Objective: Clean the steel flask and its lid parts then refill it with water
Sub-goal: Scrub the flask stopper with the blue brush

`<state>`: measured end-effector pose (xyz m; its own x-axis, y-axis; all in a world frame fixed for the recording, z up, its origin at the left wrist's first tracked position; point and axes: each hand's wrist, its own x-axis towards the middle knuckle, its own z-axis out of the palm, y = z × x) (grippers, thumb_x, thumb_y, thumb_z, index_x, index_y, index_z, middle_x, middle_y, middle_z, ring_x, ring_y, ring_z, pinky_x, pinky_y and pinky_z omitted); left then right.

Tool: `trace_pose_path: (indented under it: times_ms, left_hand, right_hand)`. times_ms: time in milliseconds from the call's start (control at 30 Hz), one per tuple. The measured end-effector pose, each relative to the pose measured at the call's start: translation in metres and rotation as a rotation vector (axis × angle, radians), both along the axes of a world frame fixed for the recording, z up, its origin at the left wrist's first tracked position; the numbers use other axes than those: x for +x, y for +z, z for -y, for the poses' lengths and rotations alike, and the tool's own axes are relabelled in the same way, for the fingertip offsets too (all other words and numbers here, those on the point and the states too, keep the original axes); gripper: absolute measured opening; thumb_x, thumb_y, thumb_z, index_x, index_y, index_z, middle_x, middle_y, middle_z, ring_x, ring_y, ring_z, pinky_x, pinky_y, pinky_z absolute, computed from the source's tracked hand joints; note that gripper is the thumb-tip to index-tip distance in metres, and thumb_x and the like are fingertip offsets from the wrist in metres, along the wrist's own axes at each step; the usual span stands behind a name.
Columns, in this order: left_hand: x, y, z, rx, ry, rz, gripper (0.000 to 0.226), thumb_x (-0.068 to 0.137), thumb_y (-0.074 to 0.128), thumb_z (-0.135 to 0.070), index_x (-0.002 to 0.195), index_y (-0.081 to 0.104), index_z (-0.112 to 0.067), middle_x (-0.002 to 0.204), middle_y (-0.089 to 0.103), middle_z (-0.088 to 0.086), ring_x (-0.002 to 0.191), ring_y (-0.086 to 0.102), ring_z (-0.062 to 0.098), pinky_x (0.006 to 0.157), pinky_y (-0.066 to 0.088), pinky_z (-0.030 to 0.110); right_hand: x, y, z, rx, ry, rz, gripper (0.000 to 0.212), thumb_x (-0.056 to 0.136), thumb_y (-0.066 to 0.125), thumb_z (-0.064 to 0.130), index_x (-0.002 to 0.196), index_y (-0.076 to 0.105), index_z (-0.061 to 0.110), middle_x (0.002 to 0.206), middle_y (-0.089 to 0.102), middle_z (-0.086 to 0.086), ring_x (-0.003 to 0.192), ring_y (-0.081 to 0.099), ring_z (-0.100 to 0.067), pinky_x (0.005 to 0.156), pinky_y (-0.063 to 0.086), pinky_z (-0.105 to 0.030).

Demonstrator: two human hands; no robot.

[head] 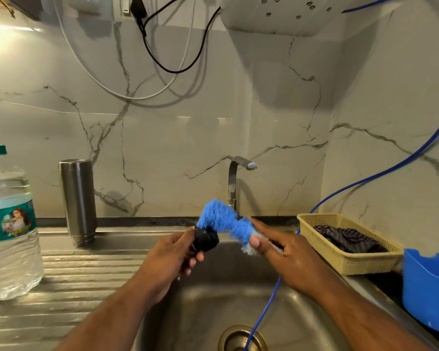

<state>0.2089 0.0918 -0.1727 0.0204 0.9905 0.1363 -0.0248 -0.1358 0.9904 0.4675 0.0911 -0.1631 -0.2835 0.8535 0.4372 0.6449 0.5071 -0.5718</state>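
The steel flask (78, 201) stands upside down on the ribbed drainboard at the left, its threaded mouth on the steel. Over the sink, my left hand (171, 257) grips a black lid part (206, 240). My right hand (281, 252) holds a blue fluffy brush (222, 219) by its lower end, thumb pressed on the bristles and fingers stretched along it. The brush head touches the black lid part.
A large water bottle (9, 224) with a teal label stands at the far left. The tap (235, 178) rises behind the sink (238, 300), with its drain (242, 338) below. A thin blue hose (266, 302) runs into the drain. At the right are a beige basket (350, 259) holding a dark cloth and a blue tub (426, 287).
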Motion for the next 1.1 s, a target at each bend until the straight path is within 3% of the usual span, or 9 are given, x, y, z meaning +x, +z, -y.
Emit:
trace_pose_path:
  times_ms: [267,400,833,967,1100]
  left_hand:
    - [0.001,-0.002,-0.004,-0.060,-0.073,0.118,0.049,0.109,0.033,-0.041,0.118,0.066,-0.005,0.073,0.061,0.009,0.057,0.048,0.011,0.054,0.039,0.026]
    - [0.002,0.001,0.003,-0.035,-0.091,0.167,0.045,0.110,0.032,-0.038,0.122,0.064,-0.010,0.073,0.059,0.008,0.059,0.047,0.012,0.055,0.039,0.027]
    - [0.006,0.001,0.002,-0.029,-0.083,0.238,0.042,0.111,0.031,-0.032,0.120,0.065,-0.009,0.077,0.062,0.013,0.062,0.049,0.015,0.062,0.042,0.030]
    - [0.006,0.001,0.001,-0.004,-0.059,0.245,0.038,0.110,0.034,-0.026,0.118,0.066,-0.007,0.081,0.066,0.014,0.066,0.052,0.016,0.064,0.044,0.031]
    - [0.005,-0.001,0.000,-0.022,-0.032,0.247,0.039,0.109,0.037,-0.031,0.118,0.067,-0.009,0.083,0.067,0.014,0.068,0.053,0.017,0.066,0.046,0.032]
  right_hand:
    - [-0.006,-0.004,0.000,0.037,-0.007,-0.031,0.059,0.086,0.033,0.089,0.142,0.031,0.071,0.129,0.064,0.028,0.115,0.059,0.008,0.100,0.054,-0.037]
    - [-0.012,-0.002,-0.002,0.048,-0.043,-0.017,0.055,0.087,0.029,0.089,0.140,0.025,0.075,0.136,0.061,0.025,0.121,0.058,0.003,0.102,0.053,-0.041]
    - [-0.008,0.002,0.003,0.089,-0.073,0.022,0.053,0.091,0.029,0.083,0.143,0.025,0.072,0.126,0.067,0.021,0.107,0.062,0.005,0.091,0.057,-0.033]
    - [-0.013,0.003,0.009,0.133,-0.043,0.142,0.057,0.087,0.022,0.087,0.143,0.020,0.074,0.125,0.066,0.024,0.108,0.059,0.008,0.090,0.054,-0.028]
    - [-0.014,0.001,0.005,0.077,-0.103,0.060,0.053,0.091,0.030,0.082,0.142,0.027,0.071,0.124,0.068,0.021,0.105,0.061,0.005,0.089,0.057,-0.031]
